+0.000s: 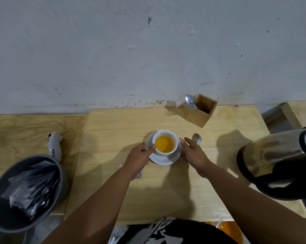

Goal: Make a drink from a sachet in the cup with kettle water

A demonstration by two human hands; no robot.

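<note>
Head view: a white cup [165, 142] of orange drink is sitting on a saucer [162, 160] at the middle of the table [166, 191]. The left hand [140, 156] is closing on the saucer's left edge, thumb reaching the cup wall; the right hand [194, 153] is cradling the right edge, fingers loosely spread. The cup is lying between the hands, equally near both. A spoon [197, 138] is resting just beyond the right hand; the kettle [279, 162] is standing well apart, far right. The drink appears made.
</note>
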